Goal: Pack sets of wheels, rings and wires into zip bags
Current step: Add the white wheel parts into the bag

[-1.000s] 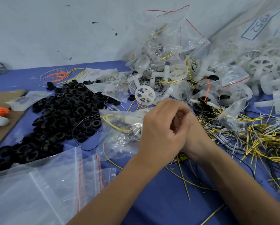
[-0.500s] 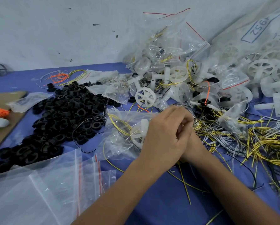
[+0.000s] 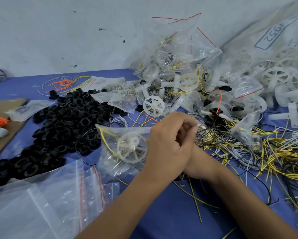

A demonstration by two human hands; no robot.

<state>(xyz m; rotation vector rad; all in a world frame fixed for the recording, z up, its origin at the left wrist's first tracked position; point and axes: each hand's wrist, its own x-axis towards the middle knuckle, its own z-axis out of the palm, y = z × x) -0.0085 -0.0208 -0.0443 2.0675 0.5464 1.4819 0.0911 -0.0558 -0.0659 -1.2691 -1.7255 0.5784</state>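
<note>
**Both hands meet at the filled zip bag's right edge**

Left hand (image 3: 169,149) sits curled over the right hand (image 3: 199,167) at table centre, fingers bunched together w/ tips near the thumb. It lies against the right edge of a clear plastic zip bag (image 3: 125,147); whether it actually pinches the bag edge can't be told, as the contact is hidden behind the knuckles. Right hand is mostly covered by the left, so its finger state can't be told either.

The bag lies on the blue table cover (image 3: 170,213), just left of the hands. Inside it: a white spoked plastic wheel (image 3: 132,149) and a loop of yellow wire (image 3: 108,142).

Left of the bag, a big heap of black plastic rings (image 3: 62,128) spreads across the cover. Front left, a stack of empty clear zip bags w/ red seal strips (image 3: 46,204). Behind the hands, a pile of already filled clear bags (image 3: 176,54) leans on the white wall, w/ a loose white spoked wheel (image 3: 153,106) in front of it. Right side: tangle of yellow, black & white loose wires (image 3: 274,152). Far right, more white wheels (image 3: 276,76) in a heap, partly under a large clear sack.
</note>
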